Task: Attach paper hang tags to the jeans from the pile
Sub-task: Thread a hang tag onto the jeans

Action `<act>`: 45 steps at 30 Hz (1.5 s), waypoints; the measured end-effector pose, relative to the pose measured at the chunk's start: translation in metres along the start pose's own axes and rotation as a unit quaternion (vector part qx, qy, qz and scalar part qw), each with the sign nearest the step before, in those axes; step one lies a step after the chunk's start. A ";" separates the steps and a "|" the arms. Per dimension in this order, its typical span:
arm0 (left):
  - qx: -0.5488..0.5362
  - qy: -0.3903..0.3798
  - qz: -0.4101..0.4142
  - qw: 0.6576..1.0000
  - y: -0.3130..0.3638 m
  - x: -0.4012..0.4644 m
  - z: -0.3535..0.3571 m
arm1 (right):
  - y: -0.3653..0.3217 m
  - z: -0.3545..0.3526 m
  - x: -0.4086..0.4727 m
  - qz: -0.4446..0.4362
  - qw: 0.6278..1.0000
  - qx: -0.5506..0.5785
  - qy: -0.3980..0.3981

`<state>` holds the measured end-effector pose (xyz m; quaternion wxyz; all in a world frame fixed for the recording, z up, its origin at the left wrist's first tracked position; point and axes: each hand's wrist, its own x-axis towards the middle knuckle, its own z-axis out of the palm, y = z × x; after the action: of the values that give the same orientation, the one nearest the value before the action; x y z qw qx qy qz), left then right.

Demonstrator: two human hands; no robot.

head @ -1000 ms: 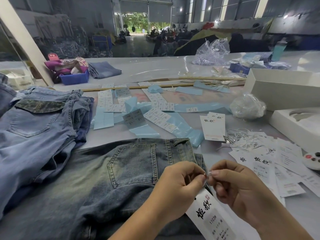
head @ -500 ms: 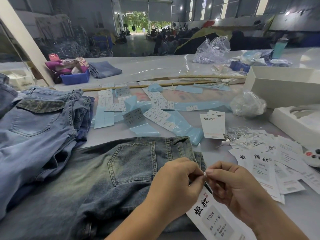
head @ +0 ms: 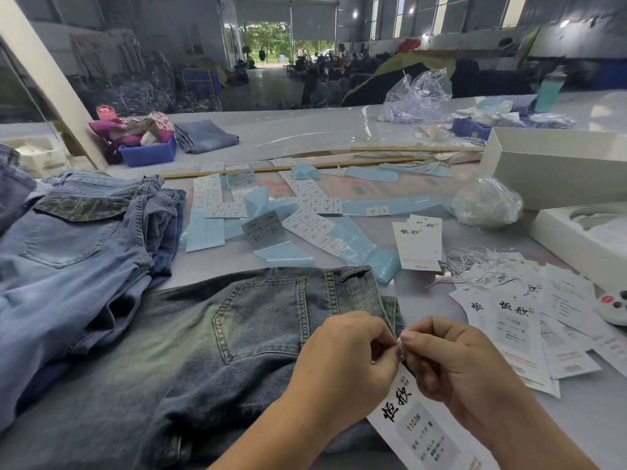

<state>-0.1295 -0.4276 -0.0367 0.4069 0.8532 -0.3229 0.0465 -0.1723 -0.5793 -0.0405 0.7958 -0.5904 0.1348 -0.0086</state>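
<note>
Head view: one wide-angle look down over the desk [head: 339,130] and both hands
Left hand [head: 349,361]: fingers curled, its grip pinched together at the top of the hang tag [head: 420,425], just at the waistband edge of the jeans [head: 210,351]
Right hand [head: 454,364]: fingers curled too, fingertips meeting those of the left hand; its grip is pinched on something small and white at the tag's top, too small to tell whether it is the string
Hang tag: white card with black brush characters and a grey size panel, lying slanted below and between the two hands, partly over the jeans' edge
Jeans: dark washed pair spread flat on the desk, back pocket up, waistband toward the right, under both hands
Pile of jeans [head: 68,252]: lighter blue pairs heaped at the left, touching the spread pair
Loose hang tags [head: 515,330]: fanned out on the desk at the right, just beside the right hand
Strings [head: 475,266]: a white tangle beyond the loose tags
Small stack of tags [head: 419,244]: lying beyond the jeans' waistband
Sticker sheets [head: 308,225]: white labels on pale blue backing strips, scattered mid-desk
White boxes [head: 556,174]: at the far right, open
Blue bin [head: 149,152]: far left of the desk, holding coloured cloth, folded denim beside it
</note>
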 end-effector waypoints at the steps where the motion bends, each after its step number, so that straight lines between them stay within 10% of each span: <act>1: 0.000 0.001 -0.001 1.000 0.000 0.000 0.000 | 0.000 0.000 0.000 -0.002 1.000 -0.006 0.003; 45: -0.139 -0.014 -0.068 0.988 -0.019 -0.007 0.005 | 0.009 0.002 0.001 0.010 1.000 0.002 -0.008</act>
<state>-0.1248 -0.4182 -0.0551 0.5192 0.8090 -0.2729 -0.0389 -0.1724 -0.5746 -0.0485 0.7982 -0.5872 0.1348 0.0038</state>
